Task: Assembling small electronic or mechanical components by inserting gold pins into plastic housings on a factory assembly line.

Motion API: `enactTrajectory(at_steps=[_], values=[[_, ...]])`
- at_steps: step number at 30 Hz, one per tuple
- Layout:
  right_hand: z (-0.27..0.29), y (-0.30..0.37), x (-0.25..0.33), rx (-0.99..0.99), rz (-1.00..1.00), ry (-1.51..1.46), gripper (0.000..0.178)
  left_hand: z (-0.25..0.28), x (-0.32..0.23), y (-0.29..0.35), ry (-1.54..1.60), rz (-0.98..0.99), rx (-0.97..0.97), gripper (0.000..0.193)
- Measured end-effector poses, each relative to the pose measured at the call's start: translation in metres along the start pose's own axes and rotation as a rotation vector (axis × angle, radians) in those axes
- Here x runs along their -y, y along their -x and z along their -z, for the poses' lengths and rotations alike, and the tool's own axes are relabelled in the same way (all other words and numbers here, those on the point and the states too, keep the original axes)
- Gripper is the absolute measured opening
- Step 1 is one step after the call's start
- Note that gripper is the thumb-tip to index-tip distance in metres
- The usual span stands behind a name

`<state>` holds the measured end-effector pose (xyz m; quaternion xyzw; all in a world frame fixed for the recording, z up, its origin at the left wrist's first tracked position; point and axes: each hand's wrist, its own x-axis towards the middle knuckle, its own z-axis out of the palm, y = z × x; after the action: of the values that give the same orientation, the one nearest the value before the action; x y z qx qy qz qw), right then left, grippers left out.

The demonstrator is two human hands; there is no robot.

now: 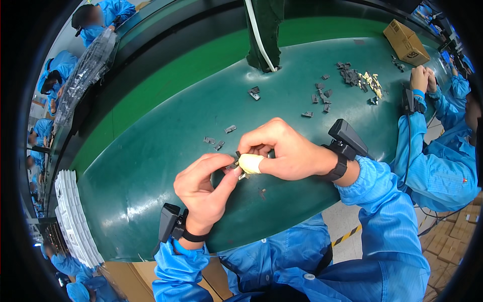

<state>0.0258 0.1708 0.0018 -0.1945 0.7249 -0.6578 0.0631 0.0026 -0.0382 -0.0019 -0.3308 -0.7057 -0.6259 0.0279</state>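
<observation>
My left hand (204, 187) and my right hand (289, 151) meet over the green tabletop, both closed with fingertips pinched together. Between them is a small dark plastic part (236, 163), mostly covered by the fingers. A pale yellow covering wraps my right thumb (250, 163). Just below the fingertips shows a tiny light-coloured piece (243, 176), whose kind I cannot make out. Near my left hand lie loose dark grey parts (209, 140), and farther off sits a close pair of similar parts (254, 92).
At the far right are a heap of dark parts (348, 75), a scatter of cream-coloured pieces (371, 83) and a cardboard box (406, 43). A dark post (265, 35) rises from the far edge. White stacked trays (75, 219) stand left. A co-worker's hands (421, 79) are at right.
</observation>
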Motion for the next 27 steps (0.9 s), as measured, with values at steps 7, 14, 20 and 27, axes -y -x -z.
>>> enactTrajectory(at_steps=[7,14,20,27], values=[[0.000,0.001,-0.001,-0.006,-0.046,-0.179,0.008,0.005,-0.002,0.000,0.534,0.331,0.001,0.022],[0.001,0.003,-0.002,-0.121,0.002,-0.007,0.008,-0.002,0.002,0.002,0.152,0.250,-0.108,0.016],[-0.004,0.002,0.003,-0.063,-0.014,-0.010,0.016,-0.005,-0.002,0.003,-0.362,-0.101,-0.080,0.018],[-0.010,0.002,-0.001,-0.089,0.156,0.180,0.022,-0.007,0.001,0.001,-0.525,-0.236,-0.074,0.020]])
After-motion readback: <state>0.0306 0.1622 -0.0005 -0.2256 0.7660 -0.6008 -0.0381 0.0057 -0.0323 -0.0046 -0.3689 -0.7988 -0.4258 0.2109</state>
